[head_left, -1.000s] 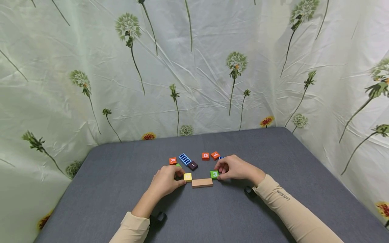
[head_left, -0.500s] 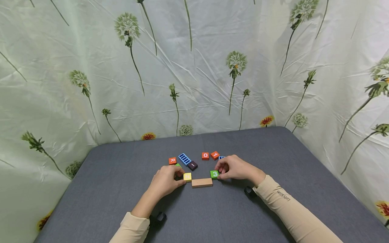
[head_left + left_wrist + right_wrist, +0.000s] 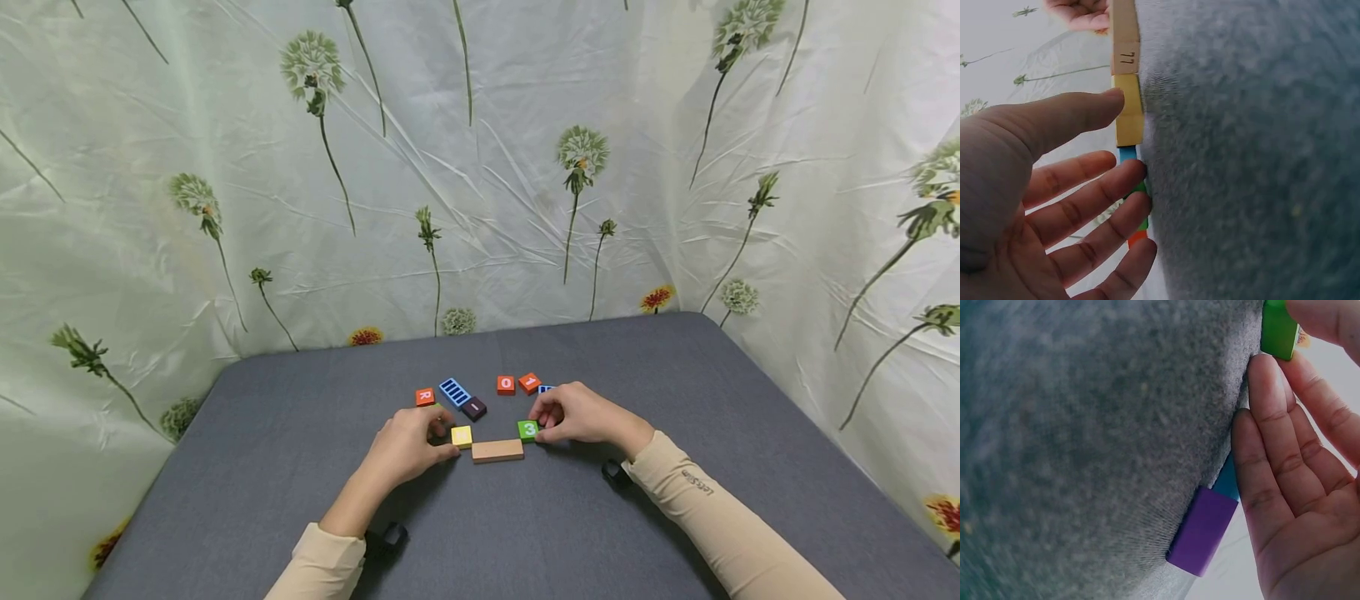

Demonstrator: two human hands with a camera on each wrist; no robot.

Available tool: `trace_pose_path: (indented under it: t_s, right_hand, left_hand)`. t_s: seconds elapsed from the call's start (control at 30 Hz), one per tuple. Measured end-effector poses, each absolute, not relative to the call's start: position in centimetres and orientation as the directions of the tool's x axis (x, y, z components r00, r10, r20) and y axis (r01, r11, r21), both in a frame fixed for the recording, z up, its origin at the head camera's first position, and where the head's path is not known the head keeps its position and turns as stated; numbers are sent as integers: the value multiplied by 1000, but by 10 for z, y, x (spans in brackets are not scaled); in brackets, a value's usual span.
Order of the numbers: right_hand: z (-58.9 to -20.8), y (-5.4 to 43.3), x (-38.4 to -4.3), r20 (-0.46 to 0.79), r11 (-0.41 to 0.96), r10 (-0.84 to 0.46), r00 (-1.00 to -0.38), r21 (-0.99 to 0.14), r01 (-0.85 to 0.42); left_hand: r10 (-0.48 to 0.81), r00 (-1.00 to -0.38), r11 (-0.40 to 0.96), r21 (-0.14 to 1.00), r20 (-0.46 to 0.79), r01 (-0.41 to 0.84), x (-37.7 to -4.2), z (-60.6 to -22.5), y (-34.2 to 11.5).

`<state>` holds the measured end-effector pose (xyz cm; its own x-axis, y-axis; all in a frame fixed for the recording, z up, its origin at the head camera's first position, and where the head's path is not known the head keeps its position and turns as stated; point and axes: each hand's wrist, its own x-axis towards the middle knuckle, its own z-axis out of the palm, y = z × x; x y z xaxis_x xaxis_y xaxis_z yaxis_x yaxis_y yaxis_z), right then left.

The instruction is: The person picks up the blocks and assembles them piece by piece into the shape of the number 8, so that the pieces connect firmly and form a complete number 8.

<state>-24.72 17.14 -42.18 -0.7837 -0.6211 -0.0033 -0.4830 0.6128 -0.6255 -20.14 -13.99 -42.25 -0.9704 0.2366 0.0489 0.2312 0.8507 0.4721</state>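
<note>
A plain wooden block [image 3: 498, 452] lies lengthwise between my hands, with a yellow square block [image 3: 461, 436] at its left end. The thumb of my left hand [image 3: 405, 447] rests against the yellow block, while the other fingers spread loosely apart from it, as the left wrist view shows. At the wooden block's right end is a green block [image 3: 527, 429] marked 3. My right hand [image 3: 588, 415] pinches this green block [image 3: 1279, 331] by its right side between thumb and index finger. The left hand partly hides another green block behind it.
Behind the hands lie an orange R block [image 3: 424, 397], a blue barred block [image 3: 454, 392], a dark block [image 3: 474, 408], a red 0 block [image 3: 506, 385] and an orange 1 block [image 3: 529, 383]. A purple block [image 3: 1202, 531] sits beside the right hand. A floral curtain hangs behind the table [image 3: 300, 433].
The fingers of my left hand have loosened and lifted slightly off the yellow block. The right hand stays at the green 3 block, and the blocks keep their places.
</note>
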Motion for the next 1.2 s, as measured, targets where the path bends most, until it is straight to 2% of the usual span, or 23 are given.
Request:
trace_pose_path:
  t_s: [0.4, 0.67, 0.93, 1.2]
  right_hand:
    - [-420, 172, -246, 3, 618, -618, -786, -615, -489]
    - [-420, 172, -247, 3, 613, -625, -781, -617, -493]
    - [-420, 172, -247, -12, 624, -624, -782, -610, -488]
    - [-422, 173, -248, -13, 622, -624, -781, -613, -487]
  left_hand:
    - [194, -975, 833, 506, 112, 224, -217, -400, -171]
    - [275, -953, 839, 453, 124, 301, -245, -392, -194]
    - [346, -936, 826, 453, 64, 336, -268, -402, -196]
    - [411, -909, 813, 424, 66, 399, -282, -416, -196]
